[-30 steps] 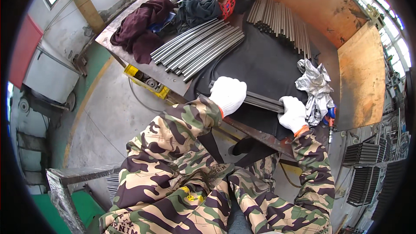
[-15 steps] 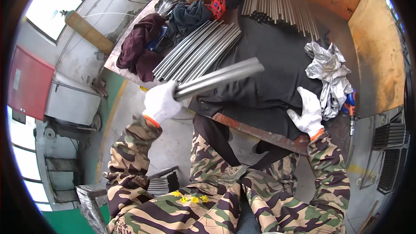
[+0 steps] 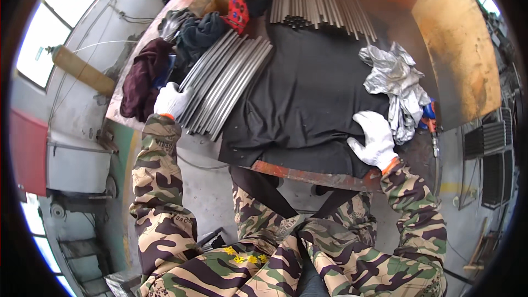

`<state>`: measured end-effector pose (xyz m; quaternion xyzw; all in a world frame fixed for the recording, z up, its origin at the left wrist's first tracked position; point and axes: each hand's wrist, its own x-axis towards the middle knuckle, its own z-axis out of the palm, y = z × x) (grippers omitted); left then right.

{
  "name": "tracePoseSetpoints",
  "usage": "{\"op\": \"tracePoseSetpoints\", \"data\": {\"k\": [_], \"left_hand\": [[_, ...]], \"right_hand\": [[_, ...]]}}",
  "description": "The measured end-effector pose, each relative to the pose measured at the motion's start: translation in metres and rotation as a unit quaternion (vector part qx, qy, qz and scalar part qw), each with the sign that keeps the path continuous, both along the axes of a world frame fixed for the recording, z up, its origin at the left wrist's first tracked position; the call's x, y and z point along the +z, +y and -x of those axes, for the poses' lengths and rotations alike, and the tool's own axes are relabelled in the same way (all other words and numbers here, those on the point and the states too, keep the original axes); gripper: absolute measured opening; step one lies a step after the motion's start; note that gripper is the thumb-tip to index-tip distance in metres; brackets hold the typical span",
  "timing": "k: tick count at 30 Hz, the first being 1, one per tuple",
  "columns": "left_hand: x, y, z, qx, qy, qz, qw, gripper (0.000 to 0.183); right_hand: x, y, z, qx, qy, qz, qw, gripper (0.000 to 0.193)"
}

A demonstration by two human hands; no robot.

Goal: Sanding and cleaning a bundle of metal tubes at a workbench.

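My left hand (image 3: 172, 101), in a white glove with an orange cuff, is at the left edge of a pile of shiny metal tubes (image 3: 228, 80). Its fingers look apart and press against the side of the outermost tubes, partly hidden there. The tubes lie side by side, slanting toward the table's front left. My right hand (image 3: 375, 139), gloved the same way, rests open on the black cloth (image 3: 308, 88) near the front right, thumb spread from the fingers, holding nothing. Beyond it lies a crumpled silver cloth (image 3: 397, 80).
Another stack of duller tubes (image 3: 319, 8) lies at the back of the table. Dark red (image 3: 144, 80) and dark grey (image 3: 201, 36) cloths, plus a red patterned item (image 3: 237, 12), sit at the left. A blue and red air tool (image 3: 430, 118) is at the right edge. Wooden boards (image 3: 456, 38) stand behind.
The bundle of tubes my left hand held over the black cloth is out of that hand and the left pile looks fuller. That hand moved left and away. My right hand stays on the cloth.
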<state>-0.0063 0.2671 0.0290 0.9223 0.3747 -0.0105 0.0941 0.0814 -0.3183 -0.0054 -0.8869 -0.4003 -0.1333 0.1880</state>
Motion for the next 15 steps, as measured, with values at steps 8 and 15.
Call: {"op": "tracePoseSetpoints", "data": {"k": [8, 15], "left_hand": [[-0.025, -0.039, -0.009, -0.033, -0.012, -0.098, 0.995, 0.082], [-0.013, -0.091, -0.003, -0.263, -0.181, -0.287, 0.903, 0.079]], "right_hand": [[0.003, -0.009, 0.0, -0.015, 0.01, 0.006, 1.0, 0.063], [0.029, 0.002, -0.01, 0.023, -0.01, -0.01, 1.0, 0.052]]}}
